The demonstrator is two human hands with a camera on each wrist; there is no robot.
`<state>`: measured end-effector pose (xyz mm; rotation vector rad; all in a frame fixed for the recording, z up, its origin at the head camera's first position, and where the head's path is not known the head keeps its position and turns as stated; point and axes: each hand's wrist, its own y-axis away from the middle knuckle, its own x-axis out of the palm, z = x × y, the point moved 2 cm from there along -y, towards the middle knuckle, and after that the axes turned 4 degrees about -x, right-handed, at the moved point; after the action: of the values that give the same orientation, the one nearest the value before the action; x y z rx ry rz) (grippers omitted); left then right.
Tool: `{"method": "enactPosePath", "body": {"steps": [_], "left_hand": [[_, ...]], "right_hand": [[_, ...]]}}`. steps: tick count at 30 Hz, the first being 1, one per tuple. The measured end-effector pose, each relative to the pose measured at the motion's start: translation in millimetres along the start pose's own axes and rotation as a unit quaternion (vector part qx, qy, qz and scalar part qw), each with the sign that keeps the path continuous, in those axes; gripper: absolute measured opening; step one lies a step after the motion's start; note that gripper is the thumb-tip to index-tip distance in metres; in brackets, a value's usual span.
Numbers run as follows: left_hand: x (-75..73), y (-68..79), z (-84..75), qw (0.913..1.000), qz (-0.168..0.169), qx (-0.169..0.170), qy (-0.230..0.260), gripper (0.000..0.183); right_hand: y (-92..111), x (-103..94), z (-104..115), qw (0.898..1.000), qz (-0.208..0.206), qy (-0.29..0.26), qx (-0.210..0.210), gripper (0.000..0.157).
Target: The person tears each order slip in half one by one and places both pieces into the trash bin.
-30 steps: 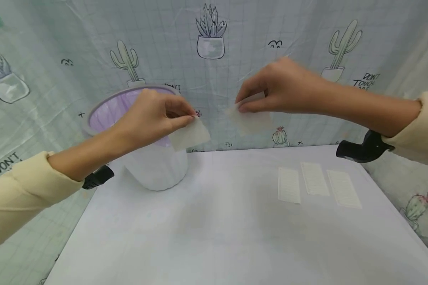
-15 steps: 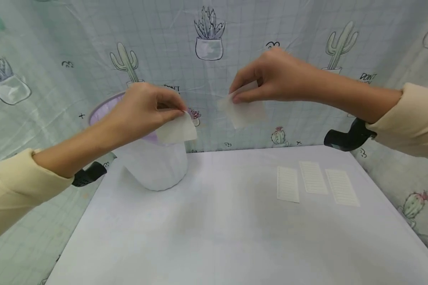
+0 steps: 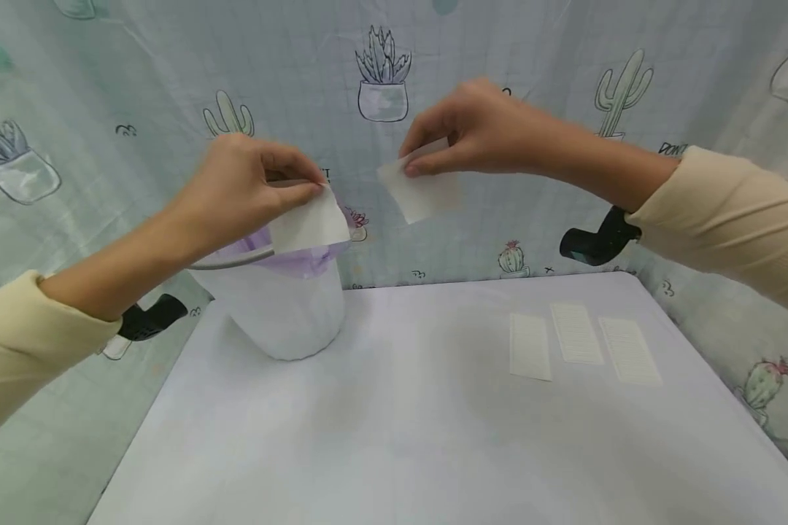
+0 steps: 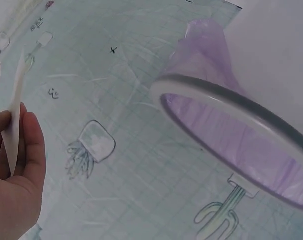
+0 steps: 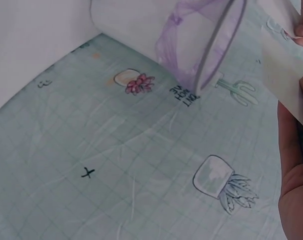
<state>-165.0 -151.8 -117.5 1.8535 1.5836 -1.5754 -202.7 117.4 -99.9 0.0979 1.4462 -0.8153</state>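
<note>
Left paper piece [image 3: 311, 222] is pinched in the left hand [image 3: 246, 179], fingers curled, overlapping the bin [image 3: 289, 313] in head view; right paper piece [image 3: 427, 195] is pinched likewise in the right hand [image 3: 476, 131], before the printed cloth [image 3: 440, 251]. Either could be dropped were a pinch slackened.

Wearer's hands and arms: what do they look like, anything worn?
Left hand and right hand are bare, no gloves. Left sleeve and right sleeve are pale cream-yellow, plain, ending short of the wrists. A small black, elbow-shaped device shows under each cuff: left device, right device. No cables visible.
</note>
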Motion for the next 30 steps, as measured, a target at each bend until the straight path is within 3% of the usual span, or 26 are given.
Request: {"method": "enactPosePath", "body": {"steps": [4,9,17,21,30], "left_hand": [[0.2,-1.6,14.9,0.9992,-0.010,-0.030,0.026,0.010],[0.9,-1.4,28.6,0.9980,-0.027,-0.037,0.043,0.013],[-4.4,-7.4,32.5,0.9984,-0.038,-0.025,0.033,0.013],[-10.0,-8.3,36.0,0.9984,-0.041,-0.035,0.017,0.014],[-12.1,-6.8,46.9,0.9979,-0.046,-0.043,0.017,0.013]], "right_hand": [[-8.7,3.3,-3.7,1.000,-0.010,0.007,-0.005,0.018],[-16.8,3.9,-5.5,1.000,-0.016,0.015,-0.008,0.019],[-24.7,4.0,-3.8,0.999,-0.023,0.040,-0.028,0.016],[-31.8,4.5,-1.5,0.997,-0.022,0.056,-0.039,0.016],[-39.6,10.6,-4.1,0.997,-0.031,0.047,-0.049,0.017]]}}
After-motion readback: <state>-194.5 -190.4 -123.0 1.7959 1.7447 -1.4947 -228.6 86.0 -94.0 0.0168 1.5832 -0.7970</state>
